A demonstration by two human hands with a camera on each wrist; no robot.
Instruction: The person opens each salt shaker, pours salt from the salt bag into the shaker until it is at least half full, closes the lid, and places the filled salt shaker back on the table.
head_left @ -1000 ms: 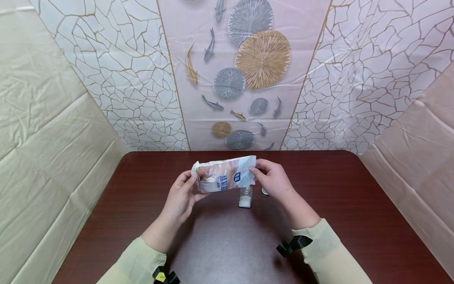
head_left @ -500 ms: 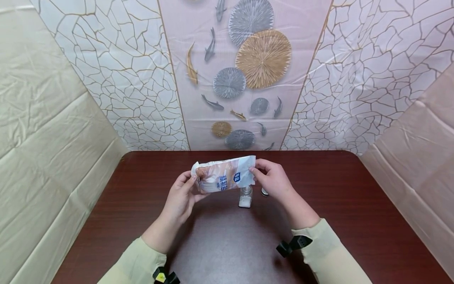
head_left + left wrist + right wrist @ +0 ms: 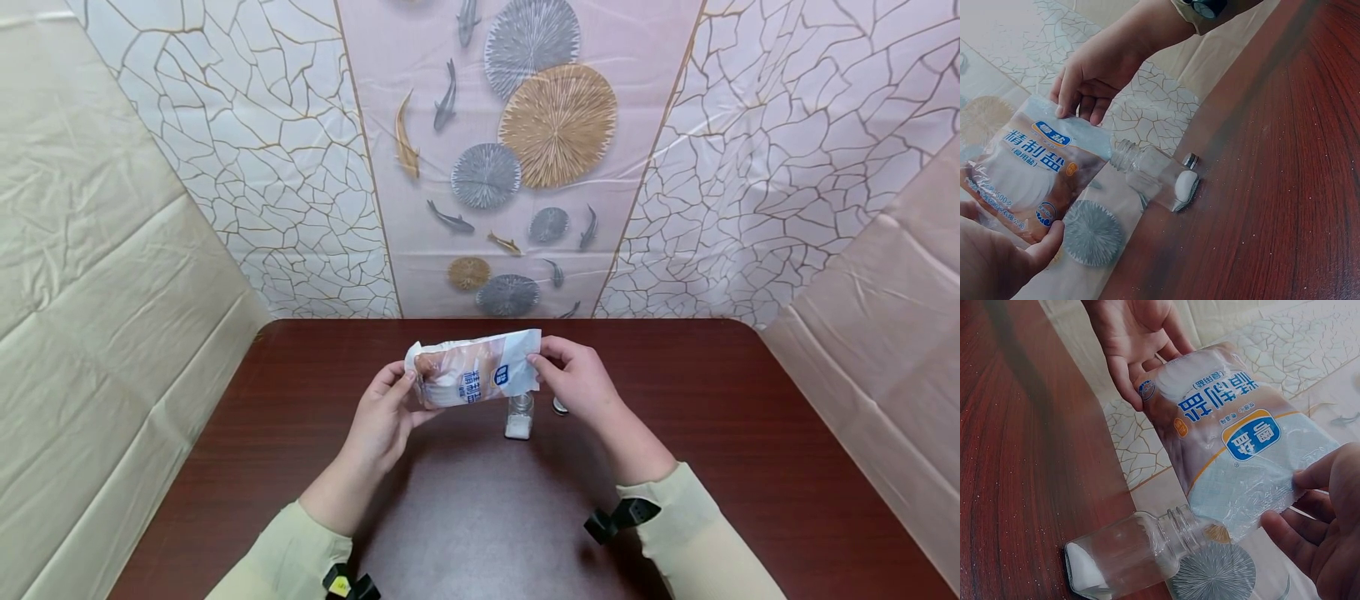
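While we face the table, the left hand grips the salt bag at its nine-o'clock end and the right hand pinches its three-o'clock edge, holding it aloft. We read 精制盐 in blue (食用盐 sits smaller, in brackets). Near five o'clock from it, a glass jar stands, white contents at its base.

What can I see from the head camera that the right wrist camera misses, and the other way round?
Only the head view: a small round cap, both sleeves and the black wrist cameras.
Only the right wrist view: white flecks on the table, and clear threads on the glass jar's neck.
Both: the left hand and right hand holding the salt bag, and the jar with white contents.
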